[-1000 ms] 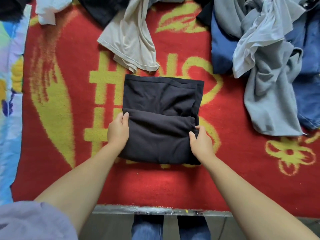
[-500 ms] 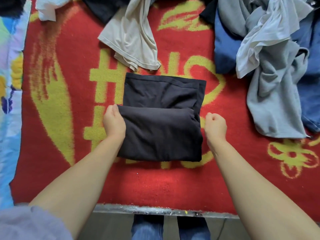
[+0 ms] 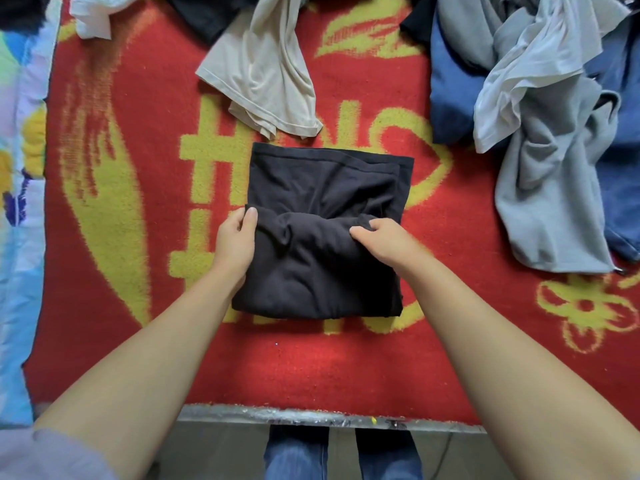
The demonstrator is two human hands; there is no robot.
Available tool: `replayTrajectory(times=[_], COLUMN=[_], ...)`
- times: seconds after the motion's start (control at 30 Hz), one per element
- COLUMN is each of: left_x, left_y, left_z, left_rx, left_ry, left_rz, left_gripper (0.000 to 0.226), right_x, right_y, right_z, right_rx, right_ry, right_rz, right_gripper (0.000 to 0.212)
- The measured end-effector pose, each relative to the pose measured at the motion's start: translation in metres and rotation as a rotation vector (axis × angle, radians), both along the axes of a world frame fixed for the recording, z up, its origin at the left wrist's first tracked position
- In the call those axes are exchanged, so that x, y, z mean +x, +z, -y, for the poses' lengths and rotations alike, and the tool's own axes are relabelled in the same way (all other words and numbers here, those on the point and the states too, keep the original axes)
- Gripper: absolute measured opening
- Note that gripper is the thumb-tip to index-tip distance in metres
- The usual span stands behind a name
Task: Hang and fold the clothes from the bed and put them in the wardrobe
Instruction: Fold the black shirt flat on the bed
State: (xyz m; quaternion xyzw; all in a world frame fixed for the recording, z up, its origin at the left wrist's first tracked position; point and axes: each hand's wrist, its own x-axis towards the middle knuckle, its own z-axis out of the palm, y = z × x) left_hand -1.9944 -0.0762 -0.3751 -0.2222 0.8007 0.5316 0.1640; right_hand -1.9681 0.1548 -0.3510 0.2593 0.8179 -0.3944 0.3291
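A black garment [image 3: 325,209] lies folded into a rough square on the red and yellow bed cover [image 3: 145,341], its near half doubled over the far half. My left hand [image 3: 235,239] holds the folded layer at its left edge, thumb on top. My right hand [image 3: 384,237] grips the right end of that same fold, fingers curled into the cloth, which bunches between the two hands.
A beige shirt [image 3: 263,71] lies just beyond the black garment. A heap of grey [image 3: 547,188], pale [image 3: 519,64] and blue clothes [image 3: 450,98] fills the right side. White cloth [image 3: 91,15] sits top left. A patterned sheet [image 3: 17,202] runs along the left. The metal bed edge [image 3: 311,415] is nearest me.
My right hand, off the cloth to the right half a second ago, has come back onto the garment and taken hold of the fold. The cloth now puckers between my hands.
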Motion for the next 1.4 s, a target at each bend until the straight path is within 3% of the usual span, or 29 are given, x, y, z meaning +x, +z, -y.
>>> replayTrajectory(times=[0.13,0.2,0.33,0.37,0.43,0.5,0.53,0.6,0.63,0.7,0.77,0.93,0.97,1.03,1.13,1.2,1.3,1.4], left_x=[-0.003,-0.007,-0.019,-0.019,-0.008,0.019,0.037,0.070,0.081,0.087,0.083,0.077,0.072,0.049,-0.004,-0.036,-0.068,-0.068], left_y=[-0.005,-0.010,-0.010,-0.009,-0.005,-0.001,-0.004,-0.009,-0.015,-0.024,-0.026,-0.002,0.011,0.041,0.078,0.086,0.067,0.031], left_z=[0.002,-0.004,-0.021,-0.021,-0.013,-0.004,0.002,0.014,0.019,0.023,0.018,0.000,-0.002,-0.003,0.002,0.014,0.025,0.019], left_rx=[0.066,0.002,-0.043,-0.135,-0.438,-0.583,-0.604,-0.698,-0.766,-0.892,-0.968,-0.938,-0.857,-0.517,-0.254,-0.176,0.057,0.262], left_ry=[0.060,0.000,0.131,0.096,-0.182,-0.680,-0.960,-1.419,-1.517,-1.476,-1.413,-1.493,-1.518,-1.533,-1.437,-1.246,-0.736,-0.169], left_rz=[0.029,0.045,0.079,0.054,-0.192,-0.544,-0.650,-0.565,-0.436,-0.266,-0.241,-0.057,0.034,0.242,0.470,0.480,0.360,0.276], left_gripper=[0.031,0.036,0.024,0.031,0.050,0.062,0.069,0.088,0.098,0.107,0.103,0.092,0.086,0.064,0.037,0.026,0.018,0.007], right_x=[0.034,0.048,0.042,0.038,0.040,0.060,0.074,0.099,0.107,0.109,0.103,0.091,0.084,0.062,0.019,-0.008,-0.035,-0.039], right_y=[0.006,0.003,-0.009,-0.008,-0.003,-0.001,-0.002,-0.009,-0.016,-0.027,-0.031,-0.014,-0.003,0.022,0.057,0.062,0.041,0.011], right_z=[-0.021,-0.021,-0.006,-0.003,0.005,0.019,0.025,0.028,0.025,0.017,0.016,0.029,0.029,0.022,-0.008,-0.030,-0.055,-0.056], right_rx=[-0.122,-0.045,0.188,0.244,0.415,0.459,0.441,0.439,0.468,0.542,0.598,0.558,0.491,0.211,-0.135,-0.153,-0.153,-0.133], right_ry=[-0.285,-0.352,-0.410,-0.390,-0.140,0.307,0.540,0.903,0.989,1.008,0.997,1.045,1.067,1.128,0.991,0.790,0.310,-0.218], right_rz=[0.060,-0.084,-0.263,-0.327,-0.550,-0.702,-0.656,-0.394,-0.274,-0.192,-0.205,-0.077,-0.001,0.139,0.212,0.146,-0.104,-0.244], right_gripper=[0.019,0.026,0.029,0.031,0.046,0.065,0.077,0.097,0.102,0.103,0.096,0.078,0.077,0.073,0.043,0.025,0.008,0.037])
